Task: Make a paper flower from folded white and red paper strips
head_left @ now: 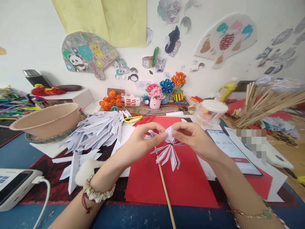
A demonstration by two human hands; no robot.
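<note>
Wht ppr bundle (173, 156), pleated, fanned | pinched, both hands (149, 135) (194, 135) | slim wd stick (166, 189)

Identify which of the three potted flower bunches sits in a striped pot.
The orange bunch, rightmost; its pot is striped red and yellow, unlike the pink pot and blue pot.

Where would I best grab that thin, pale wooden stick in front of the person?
Probably the bare lower length of the thin, pale wooden stick, from the near side. It looks slim enough for a fingertip pinch, and there it runs clear of the left hand, the right hand and the folded white paper strips fanning beside its upper part.
</note>
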